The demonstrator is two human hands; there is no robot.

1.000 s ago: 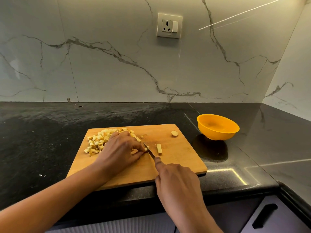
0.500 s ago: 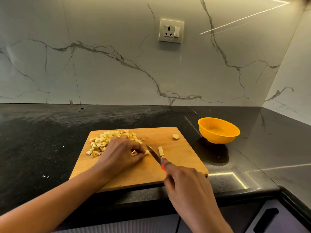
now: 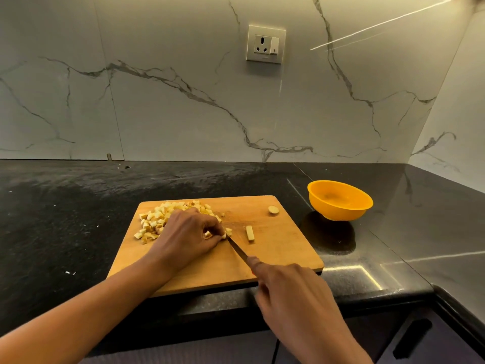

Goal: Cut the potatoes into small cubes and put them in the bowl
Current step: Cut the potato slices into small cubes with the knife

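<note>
Dicing is going on mid-frame: the left hand (image 3: 189, 237) is pinching a potato strip (image 3: 228, 231) on the cutting board (image 3: 275, 258), and the right hand (image 3: 291, 292) is gripping the knife (image 3: 237, 249), blade at the strip's end. The next move is probably calling for a short downward slice. The orange bowl (image 3: 339, 200) is waiting at right.

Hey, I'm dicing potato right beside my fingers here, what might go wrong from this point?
1. The knife in the right hand cuts the potato piece right against the fingertips of the left hand; a slip may nick them.
2. The near edge of the cutting board lies at the front edge of the counter; hard pressure might shift it.
3. The bowl stands off the board, so cubes may spill on the way.
</note>
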